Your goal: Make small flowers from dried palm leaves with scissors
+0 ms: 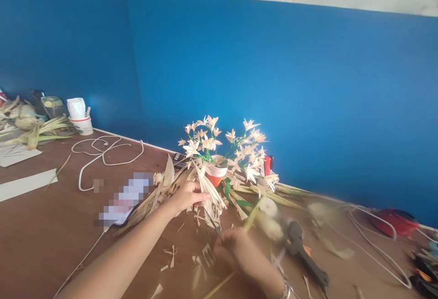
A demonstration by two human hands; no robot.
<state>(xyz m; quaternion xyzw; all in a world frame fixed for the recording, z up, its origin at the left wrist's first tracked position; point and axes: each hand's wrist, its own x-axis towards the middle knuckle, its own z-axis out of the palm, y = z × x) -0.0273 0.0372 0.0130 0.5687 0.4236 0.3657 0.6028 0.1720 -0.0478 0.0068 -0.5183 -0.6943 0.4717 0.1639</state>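
1. My left hand (186, 196) is pinching a pale husk strip (211, 190) between thumb and fingers, at its left edge.
2. The strip is hanging above the desk (68, 239), in front of the paper cup (216, 171); it is narrowing toward the top and fanning into thin strands below.
3. My right hand (241, 246) is curling around a slim dark tool (214, 226), its tip pointing up toward those strands. Motion is blurring this hand, so the tool may be scissors, but I'm not certain.
4. I'm judging the husk to be very light, dry and papery: bending easily, hardly slippery, and likely splitting along its grain.
5. The gathered upper part is looking like the safer hold; the loose strands are seeming too fragile for pulling.
6. Husk scraps (172, 257) are lying below my 2 hands, and a glue gun (304, 253) is resting to the right.
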